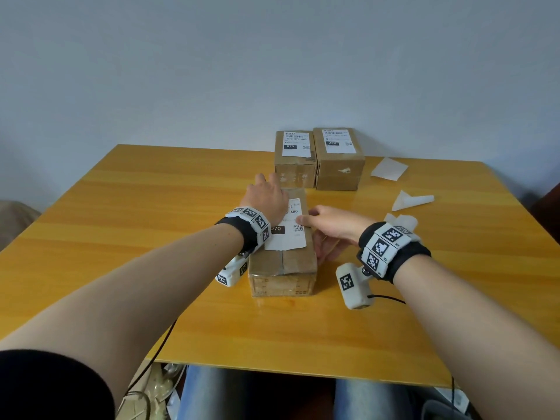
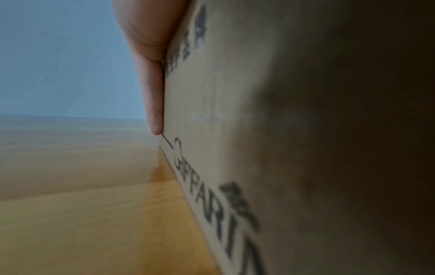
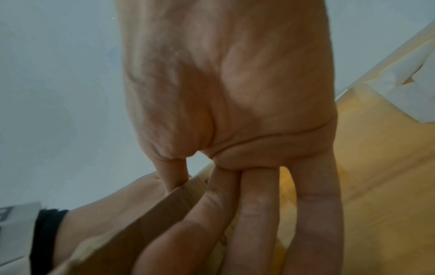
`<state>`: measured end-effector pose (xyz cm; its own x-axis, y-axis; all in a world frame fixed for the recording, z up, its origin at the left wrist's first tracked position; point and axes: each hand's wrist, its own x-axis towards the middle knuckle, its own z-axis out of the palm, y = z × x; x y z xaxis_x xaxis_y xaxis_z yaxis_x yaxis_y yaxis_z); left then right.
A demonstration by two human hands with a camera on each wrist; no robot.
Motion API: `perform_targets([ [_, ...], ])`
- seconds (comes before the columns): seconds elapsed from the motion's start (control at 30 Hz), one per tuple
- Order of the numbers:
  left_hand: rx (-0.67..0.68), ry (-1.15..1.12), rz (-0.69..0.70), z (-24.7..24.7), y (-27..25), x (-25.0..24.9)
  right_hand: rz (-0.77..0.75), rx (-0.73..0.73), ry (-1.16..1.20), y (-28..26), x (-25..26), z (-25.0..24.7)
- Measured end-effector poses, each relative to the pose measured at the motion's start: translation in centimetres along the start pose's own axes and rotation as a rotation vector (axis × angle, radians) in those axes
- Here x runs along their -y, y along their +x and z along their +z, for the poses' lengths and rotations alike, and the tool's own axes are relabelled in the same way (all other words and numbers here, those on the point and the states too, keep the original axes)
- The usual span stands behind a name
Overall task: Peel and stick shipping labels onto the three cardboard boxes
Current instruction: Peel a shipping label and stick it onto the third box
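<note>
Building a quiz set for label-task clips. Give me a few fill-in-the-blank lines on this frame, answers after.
1. The number of boxes standing at the far edge of the table, each already labelled, is ____.
2. The near box has a white ____ on its top.
3. The left hand lies on the ____ of the near box.
4. The peeled backing papers lie to the ____ of the boxes.

Missing words: two; label; top; right

Head view looks down across the table [image 1: 121,237]; both wrist views (very close) share the near box [image 1: 283,262].
</note>
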<state>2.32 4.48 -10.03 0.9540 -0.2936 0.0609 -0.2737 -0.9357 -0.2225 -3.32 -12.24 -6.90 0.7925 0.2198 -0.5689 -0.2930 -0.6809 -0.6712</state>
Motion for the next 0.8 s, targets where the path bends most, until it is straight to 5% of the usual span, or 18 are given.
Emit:
perform_targets([
  [0.17,-0.058,-0.298,-0.15,0.5,1.4,0.6,-0.008,0.024,-0.026,0.3,0.2,-0.2],
  [0.8,-0.102,-0.432,-0.197,0.6,5.1,2.3,0.008,0.025,-0.03,2.1,0.1,-1.9],
])
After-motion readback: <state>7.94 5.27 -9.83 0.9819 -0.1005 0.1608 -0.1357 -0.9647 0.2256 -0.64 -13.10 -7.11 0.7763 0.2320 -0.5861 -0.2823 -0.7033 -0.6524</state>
